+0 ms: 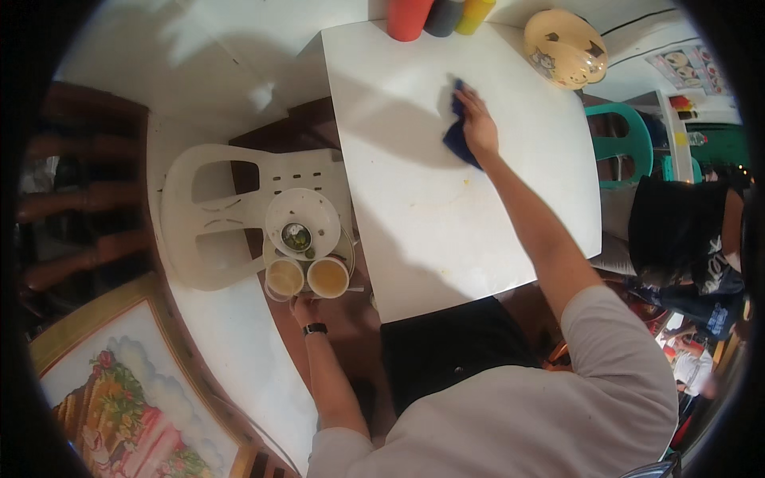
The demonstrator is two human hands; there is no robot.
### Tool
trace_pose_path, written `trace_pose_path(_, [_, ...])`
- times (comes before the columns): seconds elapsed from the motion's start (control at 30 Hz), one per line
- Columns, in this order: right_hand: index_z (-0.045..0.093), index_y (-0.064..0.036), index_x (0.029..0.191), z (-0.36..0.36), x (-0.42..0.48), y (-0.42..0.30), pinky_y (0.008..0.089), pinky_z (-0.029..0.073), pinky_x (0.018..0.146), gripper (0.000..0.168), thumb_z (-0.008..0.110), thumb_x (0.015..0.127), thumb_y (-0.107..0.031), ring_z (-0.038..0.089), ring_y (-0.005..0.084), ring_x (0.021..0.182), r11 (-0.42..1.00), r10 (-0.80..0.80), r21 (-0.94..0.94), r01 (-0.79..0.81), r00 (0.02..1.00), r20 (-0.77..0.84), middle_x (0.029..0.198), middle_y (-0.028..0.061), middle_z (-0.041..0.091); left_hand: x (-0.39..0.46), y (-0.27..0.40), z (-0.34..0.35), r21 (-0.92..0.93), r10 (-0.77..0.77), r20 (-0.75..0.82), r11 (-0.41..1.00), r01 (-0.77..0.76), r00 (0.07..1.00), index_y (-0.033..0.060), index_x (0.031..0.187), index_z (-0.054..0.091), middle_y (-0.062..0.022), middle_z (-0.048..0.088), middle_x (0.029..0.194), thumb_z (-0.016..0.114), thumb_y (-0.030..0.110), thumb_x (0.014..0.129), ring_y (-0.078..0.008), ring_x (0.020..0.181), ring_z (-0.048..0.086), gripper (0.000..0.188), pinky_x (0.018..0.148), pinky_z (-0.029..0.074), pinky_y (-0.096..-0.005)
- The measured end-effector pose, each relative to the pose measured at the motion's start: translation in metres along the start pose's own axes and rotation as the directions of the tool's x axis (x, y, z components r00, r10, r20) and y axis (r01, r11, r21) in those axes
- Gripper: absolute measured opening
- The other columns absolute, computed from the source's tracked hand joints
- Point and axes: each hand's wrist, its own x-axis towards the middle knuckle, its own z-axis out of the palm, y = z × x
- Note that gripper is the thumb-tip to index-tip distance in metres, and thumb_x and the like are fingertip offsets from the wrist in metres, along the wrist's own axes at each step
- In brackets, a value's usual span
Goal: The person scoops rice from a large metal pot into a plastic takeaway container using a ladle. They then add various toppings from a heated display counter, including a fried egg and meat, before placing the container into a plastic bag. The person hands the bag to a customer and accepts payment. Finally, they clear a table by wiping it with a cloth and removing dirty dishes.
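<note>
My right hand (480, 126) presses a dark blue cloth (457, 142) onto the white table (412, 239), past its middle. Small yellowish specks and smears lie on the tabletop nearer to me. Low at the left, my left hand (306, 309) grips the near edge of a loaded tray or plate (349, 254), its fingers partly hidden beneath. On that load sit a white bowl (323, 209) with food scraps, a small metal cup (296, 237) with green bits inside, and two cups of brownish liquid, the left cup (284, 277) and the right cup (328, 277).
A white plastic chair (227, 155) stands left of the table. Red (408, 21), black (444, 18) and yellow bottles (475, 17) stand at the far edge, beside a cream helmet (562, 51). To the right are a green chair (633, 143) and a person in black (675, 227). A framed picture (137, 388) is lower left.
</note>
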Motion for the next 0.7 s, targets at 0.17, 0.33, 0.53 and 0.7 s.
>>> trace_pose_path(0.17, [0.059, -0.013, 0.129, -0.024, 0.005, -0.049, 0.0346, 0.028, 0.118, 0.056, 0.046, 0.08, 0.012, 0.035, 0.0236, 0.14, 0.917, -0.398, 0.173, 0.36, 0.794, 0.46, 0.146, 0.0028, 0.047, 0.014, -0.009, -0.007, -0.031, -0.028, 0.067, 0.999, 0.03, 0.997, -0.0036, 0.119, 0.051, -0.0176, 0.059, 0.115, 0.054, -0.005, 0.076, -0.0319, 0.098, 0.064, 0.044, 0.073, 0.058, -0.046])
trace_pose_path(0.33, [0.057, -0.014, 0.131, -0.054, -0.077, -0.066, 0.0381, 0.026, 0.121, 0.06, 0.051, 0.078, 0.012, 0.032, 0.0236, 0.142, 0.866, -0.484, 0.223, 0.448, 0.636, 0.601, 0.148, 0.0017, 0.045, 0.037, -0.013, -0.016, -0.037, -0.025, 0.171, 0.999, 0.032, 0.985, -0.0043, 0.119, 0.051, -0.0184, 0.058, 0.117, 0.053, -0.007, 0.073, -0.0348, 0.099, 0.063, 0.046, 0.075, 0.059, -0.0495])
trace_pose_path(0.53, [0.057, -0.011, 0.13, -0.062, -0.177, -0.105, 0.0425, 0.033, 0.116, 0.052, 0.046, 0.084, 0.009, 0.038, 0.029, 0.139, 0.962, -0.264, 0.057, 0.267, 0.857, 0.443, 0.146, 0.0045, 0.047, 0.045, 0.003, -0.021, 0.135, -0.089, 0.184, 0.989, 0.064, 0.979, 0.0023, 0.115, 0.058, -0.0109, 0.063, 0.108, 0.054, -0.006, 0.076, -0.026, 0.091, 0.063, 0.041, 0.073, 0.057, -0.0407])
trace_pose_path(0.7, [0.056, -0.008, 0.131, -0.02, -0.233, -0.156, 0.0465, 0.033, 0.114, 0.057, 0.042, 0.08, 0.014, 0.038, 0.0344, 0.138, 0.992, -0.007, -0.125, 0.032, 0.98, 0.198, 0.146, 0.01, 0.046, 0.029, 0.034, 0.012, 0.312, -0.121, 0.153, 0.948, 0.068, 0.981, -0.0015, 0.122, 0.051, -0.0133, 0.061, 0.109, 0.056, -0.005, 0.071, -0.0284, 0.088, 0.065, 0.051, 0.063, 0.06, -0.0389])
